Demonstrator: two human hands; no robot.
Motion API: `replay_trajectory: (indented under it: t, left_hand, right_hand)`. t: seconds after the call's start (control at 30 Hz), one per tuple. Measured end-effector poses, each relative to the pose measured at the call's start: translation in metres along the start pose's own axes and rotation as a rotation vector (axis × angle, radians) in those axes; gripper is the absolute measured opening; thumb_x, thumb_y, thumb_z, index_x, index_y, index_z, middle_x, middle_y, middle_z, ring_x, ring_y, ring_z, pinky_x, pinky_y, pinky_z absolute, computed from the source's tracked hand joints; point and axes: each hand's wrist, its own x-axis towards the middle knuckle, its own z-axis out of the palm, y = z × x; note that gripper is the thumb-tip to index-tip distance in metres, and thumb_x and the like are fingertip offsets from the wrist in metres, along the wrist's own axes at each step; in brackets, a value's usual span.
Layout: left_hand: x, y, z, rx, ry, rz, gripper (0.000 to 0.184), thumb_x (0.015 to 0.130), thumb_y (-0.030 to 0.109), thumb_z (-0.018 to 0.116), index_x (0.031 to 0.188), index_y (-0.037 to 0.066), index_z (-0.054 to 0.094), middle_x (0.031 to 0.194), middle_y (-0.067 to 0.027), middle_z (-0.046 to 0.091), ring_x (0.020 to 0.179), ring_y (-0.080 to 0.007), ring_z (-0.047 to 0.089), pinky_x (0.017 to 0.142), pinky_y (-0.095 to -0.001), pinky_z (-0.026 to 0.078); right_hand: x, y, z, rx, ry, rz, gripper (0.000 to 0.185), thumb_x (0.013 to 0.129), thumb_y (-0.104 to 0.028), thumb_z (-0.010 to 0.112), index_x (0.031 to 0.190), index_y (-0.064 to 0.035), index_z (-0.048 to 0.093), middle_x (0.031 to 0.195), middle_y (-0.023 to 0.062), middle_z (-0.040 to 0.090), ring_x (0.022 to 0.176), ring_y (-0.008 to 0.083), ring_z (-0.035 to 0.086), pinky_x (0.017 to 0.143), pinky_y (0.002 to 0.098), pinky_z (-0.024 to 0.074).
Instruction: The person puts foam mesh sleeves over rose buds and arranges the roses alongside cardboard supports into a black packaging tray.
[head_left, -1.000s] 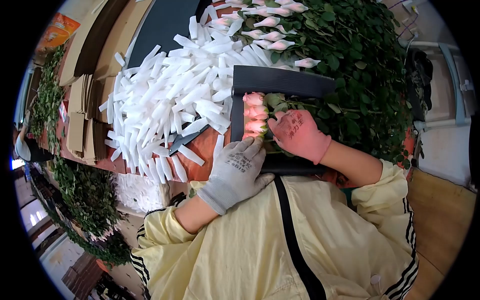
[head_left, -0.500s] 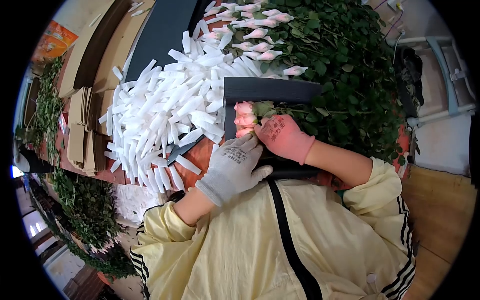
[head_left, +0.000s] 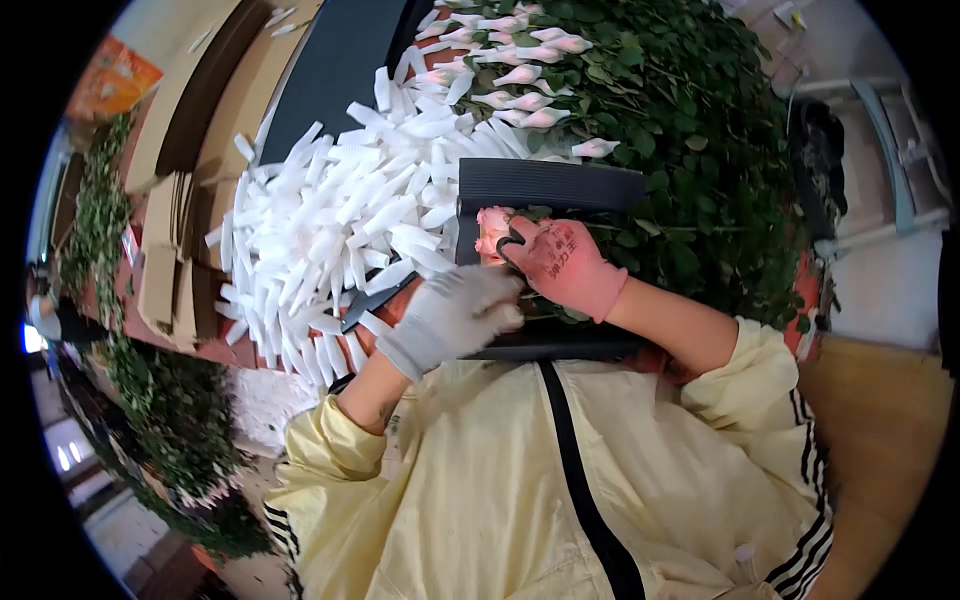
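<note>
The right hand (head_left: 567, 266), its pink glove (head_left: 590, 280) bearing dark Chinese characters seemingly ending 力王, curls against pink roses (head_left: 489, 224) beside a ridged black board (head_left: 550, 182). The blurred left hand (head_left: 455, 312) is near; either grip I cannot tell. Beyond: white sleeves (head_left: 345, 185), an orange bag (head_left: 118, 80), markings unreadable.

Bearings from mid-view. Gloved hands: two, left hand (head_left: 445, 315) just below centre, right hand (head_left: 568, 265) toward 2 o'clock. Bare pink roses (head_left: 491, 222), just above centre: at least one; fingers hide the full number. Ribbed black panel (head_left: 550, 183), 1 o'clock: one. White sleeves (head_left: 350, 210), 10 to 11 o'clock: dozens, overlapping, no exact count. Sleeved rosebuds (head_left: 518, 75), 12 o'clock: ten at least. Flat dark piece (head_left: 380, 297), 9 o'clock: one. Orange bag (head_left: 118, 78), 10 o'clock: one.
</note>
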Motion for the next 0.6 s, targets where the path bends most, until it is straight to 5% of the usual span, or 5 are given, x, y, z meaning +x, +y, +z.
replay_trajectory:
  t: [0.07, 0.17, 0.2, 0.4, 0.6]
  left_hand:
    - [0.002, -0.019, -0.016, -0.097, 0.179, -0.116, 0.02, 0.082, 0.014, 0.058, 0.099, 0.005, 0.065, 0.092, -0.0129, 0.064, 0.088, -0.0302, 0.061, 0.079, -0.038, 0.048]
    - [0.001, -0.056, -0.007, -0.256, 0.237, -0.349, 0.027, 0.082, 0.015, 0.056, 0.107, 0.006, 0.064, 0.095, -0.0159, 0.065, 0.088, -0.0299, 0.062, 0.079, -0.0366, 0.048]
    - [0.003, -0.062, -0.002, -0.254, 0.234, -0.348, 0.027, 0.082, 0.015, 0.056, 0.107, 0.006, 0.064, 0.095, -0.0159, 0.065, 0.088, -0.0299, 0.062, 0.079, -0.0366, 0.048]
    - [0.029, -0.059, 0.005, 0.0, 0.157, -0.228, 0.036, 0.081, 0.019, 0.059, 0.113, 0.002, 0.061, 0.104, -0.0183, 0.064, 0.096, -0.0286, 0.063, 0.082, -0.0336, 0.047]
    - [0.03, -0.088, 0.014, -0.401, 0.098, -0.37, 0.043, 0.08, 0.018, 0.066, 0.118, 0.0, 0.058, 0.107, -0.0172, 0.064, 0.101, -0.0241, 0.062, 0.088, -0.0308, 0.046]
  right_hand:
    - [0.002, 0.002, 0.003, 0.047, 0.041, -0.032, 0.031, 0.082, -0.013, 0.047, 0.111, -0.0142, 0.056, 0.129, 0.0102, 0.048, 0.086, 0.0202, 0.062, 0.072, 0.0312, 0.0485]
    - [0.003, 0.004, -0.007, 0.122, -0.127, 0.06, 0.028, 0.075, -0.013, 0.052, 0.102, -0.0126, 0.054, 0.131, 0.0113, 0.047, 0.094, 0.0224, 0.06, 0.075, 0.0334, 0.0479]
    - [0.0, 0.004, 0.008, 0.111, 0.026, 0.012, 0.023, 0.075, -0.014, 0.053, 0.098, -0.0126, 0.056, 0.134, 0.0112, 0.045, 0.094, 0.0227, 0.06, 0.077, 0.0337, 0.0478]
    - [-0.007, -0.003, 0.0, 0.097, 0.043, 0.099, 0.017, 0.076, -0.017, 0.053, 0.092, -0.0139, 0.056, 0.118, 0.01, 0.052, 0.091, 0.0221, 0.059, 0.08, 0.0329, 0.0462]
    - [-0.011, -0.004, 0.013, 0.088, 0.018, 0.12, 0.02, 0.075, -0.019, 0.053, 0.095, -0.0159, 0.055, 0.113, 0.0103, 0.052, 0.088, 0.0231, 0.059, 0.08, 0.0338, 0.0455]
